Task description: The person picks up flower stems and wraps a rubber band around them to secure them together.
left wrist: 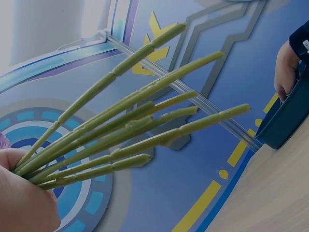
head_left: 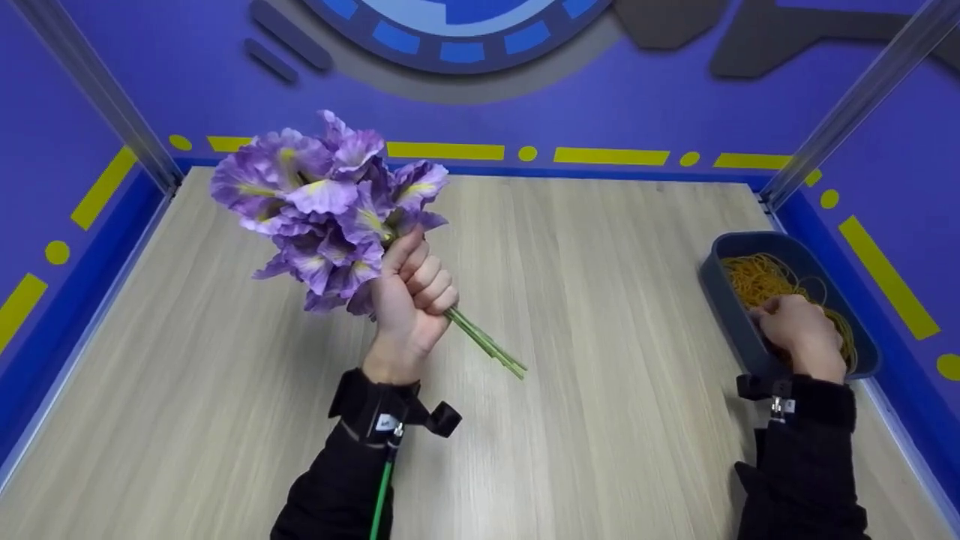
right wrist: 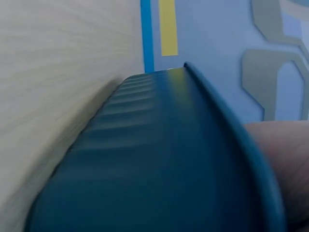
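My left hand (head_left: 411, 300) grips a bunch of purple artificial irises (head_left: 330, 206) by the stems, raised over the left-middle of the table. The blossoms lean to the upper left, and the green stems (head_left: 487, 341) stick out below the fist to the lower right. In the left wrist view several stem ends (left wrist: 145, 101) fan out from the fist at uneven lengths. My right hand (head_left: 802, 330) reaches down into a dark blue plastic bin (head_left: 724, 315) of yellow rubber bands (head_left: 761, 277). Its fingertips are hidden among the bands; in the right wrist view the bin's wall (right wrist: 145, 159) blocks them.
The bin stands at the right edge of the light wood-grain table (head_left: 600, 420). Blue printed panels (head_left: 525, 105) with yellow dashes enclose the back and sides. Metal posts (head_left: 847, 112) rise at the back corners.
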`<action>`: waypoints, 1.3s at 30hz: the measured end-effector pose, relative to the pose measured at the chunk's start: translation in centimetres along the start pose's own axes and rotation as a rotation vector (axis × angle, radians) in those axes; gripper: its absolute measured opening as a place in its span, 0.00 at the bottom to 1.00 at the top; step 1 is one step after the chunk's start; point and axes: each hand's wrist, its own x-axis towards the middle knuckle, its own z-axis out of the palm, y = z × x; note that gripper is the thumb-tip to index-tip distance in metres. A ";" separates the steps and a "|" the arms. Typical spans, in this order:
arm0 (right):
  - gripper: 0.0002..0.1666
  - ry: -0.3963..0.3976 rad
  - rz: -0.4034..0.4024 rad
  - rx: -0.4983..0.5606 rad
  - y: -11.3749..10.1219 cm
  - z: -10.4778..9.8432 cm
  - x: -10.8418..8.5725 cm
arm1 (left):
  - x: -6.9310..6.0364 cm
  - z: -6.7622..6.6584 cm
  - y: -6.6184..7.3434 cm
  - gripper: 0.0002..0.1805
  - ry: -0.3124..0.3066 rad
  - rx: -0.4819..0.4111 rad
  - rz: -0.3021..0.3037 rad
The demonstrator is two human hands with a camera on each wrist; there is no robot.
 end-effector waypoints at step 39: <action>0.27 0.408 -0.312 0.492 -7.7 -1.0 -3.3 | -0.1 0.1 0.1 0.27 0.004 0.012 -0.007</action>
